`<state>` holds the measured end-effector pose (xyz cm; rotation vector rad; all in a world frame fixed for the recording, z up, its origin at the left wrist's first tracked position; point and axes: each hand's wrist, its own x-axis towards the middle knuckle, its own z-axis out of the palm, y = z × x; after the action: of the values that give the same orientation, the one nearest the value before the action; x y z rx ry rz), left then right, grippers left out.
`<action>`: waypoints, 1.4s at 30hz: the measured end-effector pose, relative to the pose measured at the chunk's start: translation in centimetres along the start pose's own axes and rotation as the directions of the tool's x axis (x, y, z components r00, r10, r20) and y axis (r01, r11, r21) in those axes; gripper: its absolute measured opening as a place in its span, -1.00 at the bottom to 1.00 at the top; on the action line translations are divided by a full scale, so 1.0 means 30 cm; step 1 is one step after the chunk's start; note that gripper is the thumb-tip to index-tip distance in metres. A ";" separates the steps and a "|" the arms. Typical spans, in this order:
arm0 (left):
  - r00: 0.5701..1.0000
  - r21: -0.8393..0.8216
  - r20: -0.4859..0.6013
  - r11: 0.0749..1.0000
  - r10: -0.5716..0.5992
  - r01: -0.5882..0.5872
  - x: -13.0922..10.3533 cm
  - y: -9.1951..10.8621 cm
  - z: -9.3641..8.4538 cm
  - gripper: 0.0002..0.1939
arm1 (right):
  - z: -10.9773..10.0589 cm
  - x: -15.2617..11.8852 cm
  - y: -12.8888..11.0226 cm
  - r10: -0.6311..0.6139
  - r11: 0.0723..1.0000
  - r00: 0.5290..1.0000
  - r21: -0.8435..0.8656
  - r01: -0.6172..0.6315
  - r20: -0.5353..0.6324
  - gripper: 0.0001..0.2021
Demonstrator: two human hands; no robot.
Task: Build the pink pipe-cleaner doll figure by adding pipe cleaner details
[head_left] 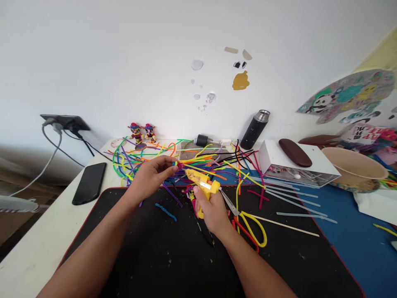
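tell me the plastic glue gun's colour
Mostly yellow: the pistol-shaped plastic glue gun shows best in the head view.

Glue gun (198,179) over mat (139,256), phone (89,183) left

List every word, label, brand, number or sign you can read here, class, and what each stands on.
Nothing can be quoted with certainty.
White label on the yellow plastic glue gun: too small.
Dark characters on the white-and-red printed packet: too blurred.
Round red mark on the white tabletop: too faint.
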<state>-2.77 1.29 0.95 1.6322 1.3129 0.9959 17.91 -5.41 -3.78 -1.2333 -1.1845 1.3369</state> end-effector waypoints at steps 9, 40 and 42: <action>1.000 -0.034 0.009 0.999 -0.005 0.005 0.004 0.009 -0.012 -0.51 | -0.003 0.003 -0.030 0.005 1.000 1.000 0.001 -0.005 -0.027 -0.44; 1.000 -0.045 0.004 0.999 -0.009 0.009 0.003 0.017 -0.010 -0.49 | 0.000 -0.002 -0.021 0.026 0.999 1.000 0.033 -0.026 0.000 -0.45; 1.000 -0.023 0.010 1.000 -0.005 0.006 0.002 0.017 -0.009 -0.50 | 0.001 -0.003 -0.020 0.026 0.999 1.000 0.041 -0.026 0.005 -0.45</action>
<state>-2.83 1.31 1.53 1.6135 1.2941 0.9950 17.91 -5.44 -3.18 -1.2204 -1.1421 1.3779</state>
